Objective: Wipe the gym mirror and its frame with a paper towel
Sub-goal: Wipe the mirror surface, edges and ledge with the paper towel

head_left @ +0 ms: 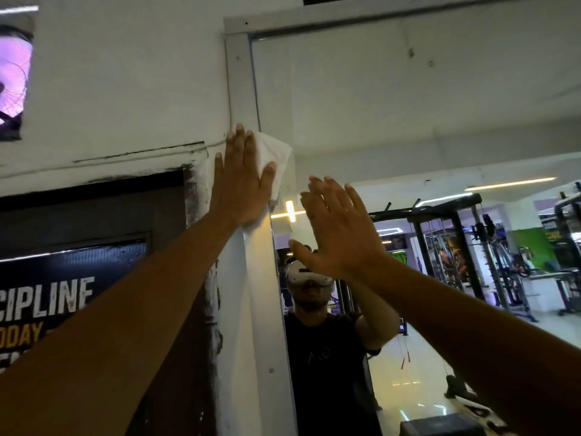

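Against the upright left side of the mirror frame (242, 89) a white paper towel (276, 155) is pressed flat, spilling a little over the frame's inner edge onto the mirror (408, 105). Holding it there is the left hand (243, 180), palm down on the towel with straight fingers pointing up along the frame and the thumb spread to the right; its grip is released, a flat press rather than a clasp. Just to the right and slightly lower, the right hand (336, 228) is raised with fingers straight and close together, grip likewise released and carrying nothing; whether its palm touches the glass cannot be told. Both bare forearms reach up from the lower corners of the view.

Reflected in the glass are the person in a dark shirt with a white headset (306, 273), gym racks (471, 247) and ceiling light strips. Left of the frame is a white wall (125, 83) with a rough, dark-smeared edge, and below it a dark poster (63, 287) bearing large pale letters. At the far left edge a purple-lit opening (15, 80) shows.
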`<state>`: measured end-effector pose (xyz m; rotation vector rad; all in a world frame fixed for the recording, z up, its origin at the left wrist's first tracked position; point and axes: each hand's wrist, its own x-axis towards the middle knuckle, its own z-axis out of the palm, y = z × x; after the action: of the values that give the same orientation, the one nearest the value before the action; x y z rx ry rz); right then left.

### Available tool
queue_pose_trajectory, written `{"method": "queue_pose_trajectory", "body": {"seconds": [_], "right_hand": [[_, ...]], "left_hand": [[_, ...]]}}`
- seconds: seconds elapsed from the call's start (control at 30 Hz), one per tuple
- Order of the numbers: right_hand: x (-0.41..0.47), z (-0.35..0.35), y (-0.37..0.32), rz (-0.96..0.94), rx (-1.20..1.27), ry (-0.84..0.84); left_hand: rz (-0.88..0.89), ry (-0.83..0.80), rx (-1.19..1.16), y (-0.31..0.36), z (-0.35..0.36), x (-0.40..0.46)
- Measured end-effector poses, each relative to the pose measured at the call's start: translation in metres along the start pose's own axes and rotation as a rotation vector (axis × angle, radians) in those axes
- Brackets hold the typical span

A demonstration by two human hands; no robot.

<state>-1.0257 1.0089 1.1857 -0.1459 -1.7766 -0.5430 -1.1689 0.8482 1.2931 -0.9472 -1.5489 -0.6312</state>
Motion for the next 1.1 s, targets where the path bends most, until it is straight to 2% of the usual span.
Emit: {"method": "queue_pose_trajectory", "body": {"seconds": [0.13,0.23,0.4,0.57,0.77,0.87,0.97,1.1], "right_hand": [[0.024,-0.009,0.004,0.123,0.075,0.066],[0.044,-0.01,0.011,0.107,0.06,0.079],[0.083,-0.004,0.016,0.102,0.015,0.078],[0.101,-0.001,0.02,0.105,0.02,0.07],[0.101,0.002,0.023,0.099,0.038,0.088],[0.102,0.002,0.026,0.081,0.031,0.092],[0.1,0.002,0.029,0.073,0.043,0.109],[0.1,0.004,0.031,0.064,0.048,0.1]], "left_hand": [[0.011,0.017,0.031,-0.001,0.01,-0.022],[0.054,0.019,0.063,-0.009,0.007,-0.002],[-0.012,0.037,0.033,-0.004,-0.002,0.045],[-0.035,0.047,0.054,-0.004,0.01,0.031],[-0.088,-0.012,0.094,-0.007,-0.014,0.108],[-0.114,-0.009,0.108,-0.001,-0.009,0.097],[-0.054,0.024,0.152,-0.005,0.0,0.072],[-0.041,0.0,0.129,-0.012,-0.011,0.105]]}}
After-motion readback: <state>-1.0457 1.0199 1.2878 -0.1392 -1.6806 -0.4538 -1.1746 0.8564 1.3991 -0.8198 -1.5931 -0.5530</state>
